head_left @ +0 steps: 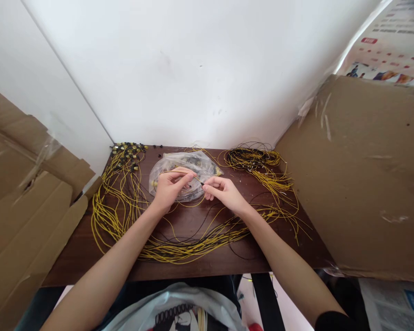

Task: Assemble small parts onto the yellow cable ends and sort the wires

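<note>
My left hand [172,186] pinches a thin yellow wire [198,179] between thumb and fingers, over the middle of the brown table. My right hand [224,195] is closed on a small black sleeve-like piece [202,184] at the wire's end, just right of the left fingertips. Behind and below both hands lies a clear plastic bag [158,166] with small yellow and black parts inside. A long bundle of yellow and black wires [189,253] curves across the table in front, passing under my forearms. Its left end carries several black and yellow connectors [129,154].
At the back right sits a coil of yellow and black wires [248,158]. Cardboard walls [359,184] flank the brown table [210,269], with a white panel [193,82] behind. A whitish plastic bag [134,317] with a black coiled item rests below the front edge.
</note>
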The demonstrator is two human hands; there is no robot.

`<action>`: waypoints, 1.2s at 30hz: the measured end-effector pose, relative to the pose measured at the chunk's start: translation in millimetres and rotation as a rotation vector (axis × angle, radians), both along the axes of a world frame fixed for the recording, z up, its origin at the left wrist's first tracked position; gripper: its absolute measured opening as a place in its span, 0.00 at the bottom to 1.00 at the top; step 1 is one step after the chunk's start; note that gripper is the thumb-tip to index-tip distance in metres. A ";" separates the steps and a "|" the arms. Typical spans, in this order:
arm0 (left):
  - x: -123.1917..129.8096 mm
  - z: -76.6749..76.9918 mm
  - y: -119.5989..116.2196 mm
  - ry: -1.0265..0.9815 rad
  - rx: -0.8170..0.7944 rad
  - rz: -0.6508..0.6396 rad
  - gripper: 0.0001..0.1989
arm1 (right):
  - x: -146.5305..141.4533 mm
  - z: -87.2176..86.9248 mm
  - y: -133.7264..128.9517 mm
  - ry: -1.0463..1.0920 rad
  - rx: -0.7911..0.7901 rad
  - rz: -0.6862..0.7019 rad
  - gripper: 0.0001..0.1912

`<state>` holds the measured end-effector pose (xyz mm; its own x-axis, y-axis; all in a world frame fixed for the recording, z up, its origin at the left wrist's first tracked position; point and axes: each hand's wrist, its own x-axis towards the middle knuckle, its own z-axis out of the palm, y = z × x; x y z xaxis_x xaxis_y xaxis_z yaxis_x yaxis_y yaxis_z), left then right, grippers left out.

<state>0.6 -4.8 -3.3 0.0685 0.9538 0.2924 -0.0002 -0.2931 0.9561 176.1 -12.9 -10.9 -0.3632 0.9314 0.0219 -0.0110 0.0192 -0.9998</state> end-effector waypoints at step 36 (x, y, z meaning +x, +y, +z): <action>1.8 -0.6 -2.2 0.017 -0.131 -0.015 0.13 | -0.2 -2.4 1.1 -0.001 -0.015 0.004 0.16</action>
